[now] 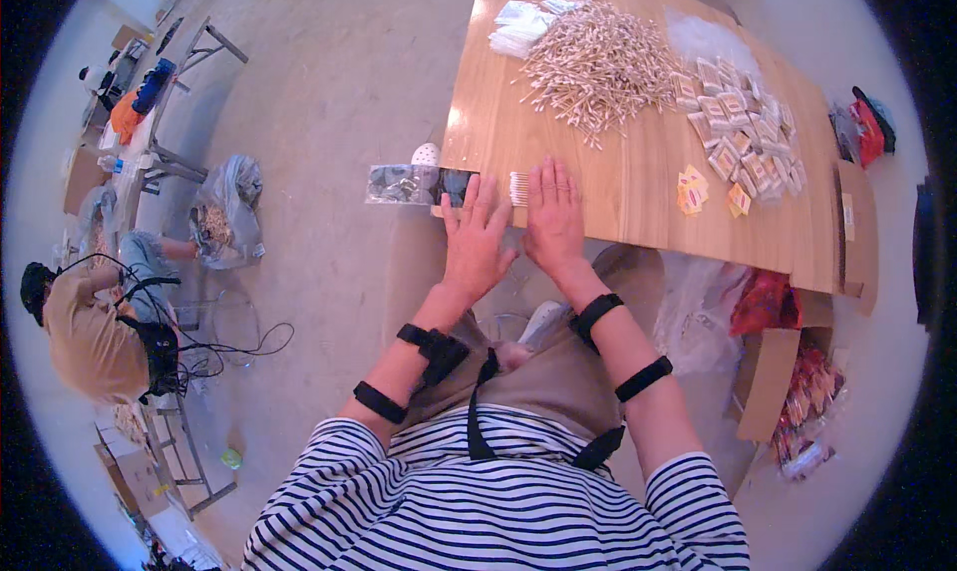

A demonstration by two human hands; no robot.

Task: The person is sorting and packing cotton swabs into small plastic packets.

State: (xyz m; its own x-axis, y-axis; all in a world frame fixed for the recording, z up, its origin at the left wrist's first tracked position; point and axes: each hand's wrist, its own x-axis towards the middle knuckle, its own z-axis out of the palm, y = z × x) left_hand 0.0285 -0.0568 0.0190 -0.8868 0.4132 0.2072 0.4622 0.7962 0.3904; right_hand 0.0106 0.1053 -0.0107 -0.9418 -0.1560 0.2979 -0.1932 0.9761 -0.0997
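Note:
A short row of cotton swabs (518,189) lies side by side at the near left corner of the wooden table. My right hand (555,217) rests flat along the right side of this row, fingers stretched out and close together. To its left, my left hand (477,242) has its fingers extended and slightly apart. Those fingertips lie by the dark end of a clear plastic packet (402,184), which juts out past the table's left edge. Whether they press on it I cannot tell. Neither hand visibly grasps anything.
On the wooden table (638,187) are a big heap of loose swabs (598,62), clear bags (523,27), many filled packets (743,122) and yellow-orange cards (691,189). Cardboard boxes (768,381) stand below right. Another person (100,322) sits at far left.

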